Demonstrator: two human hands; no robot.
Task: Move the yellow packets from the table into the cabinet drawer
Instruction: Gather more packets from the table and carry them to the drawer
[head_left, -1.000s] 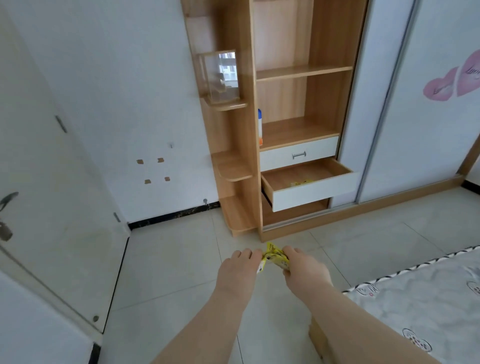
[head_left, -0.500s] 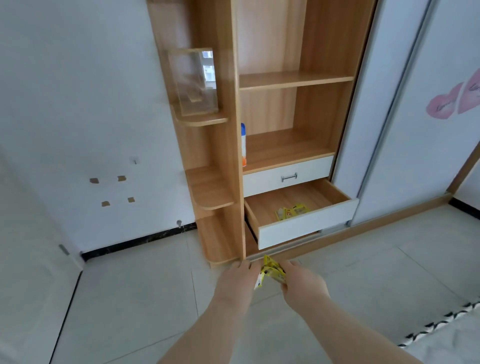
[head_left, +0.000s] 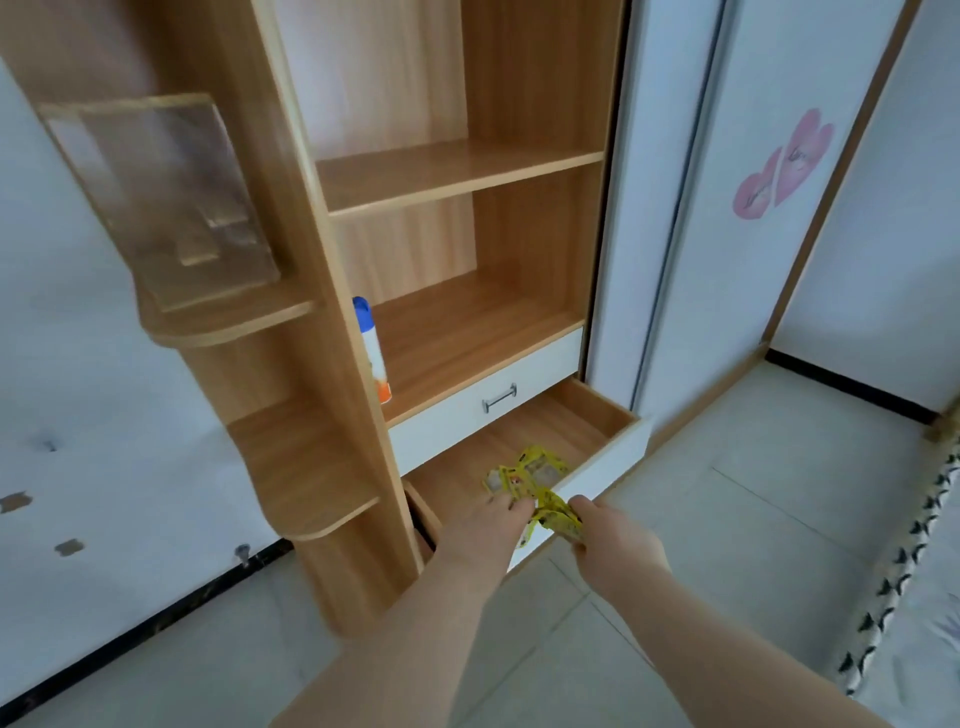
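Hands out ahead, left to right: left hand (head_left: 485, 535) at 9 o'clock of a crumpled bunch of yellow packets (head_left: 555, 512), fingertips pinching its near end; right hand (head_left: 613, 545) at 3 o'clock, fingers curled round the other end. Held over the white front of the open drawer (head_left: 602, 460), at its 6 o'clock edge, not yet let go. Just beyond, toward 12 o'clock, stored packets (head_left: 530, 467) lying on the drawer floor, so part of the job looks done. Probably left to do: lower this bunch in, release, fetch any others. No table in view, so cannot tell how many remain. Upper drawer (head_left: 467, 421) shut above; spray bottle (head_left: 373, 353) on the shelf toward 10 o'clock.

Against half a second back: hands then short of the drawer, above the floor tiles (head_left: 701, 519); now over its front. Cabinet (head_left: 332, 338) nearer and larger in view. Same two-handed grip, same stored packets.
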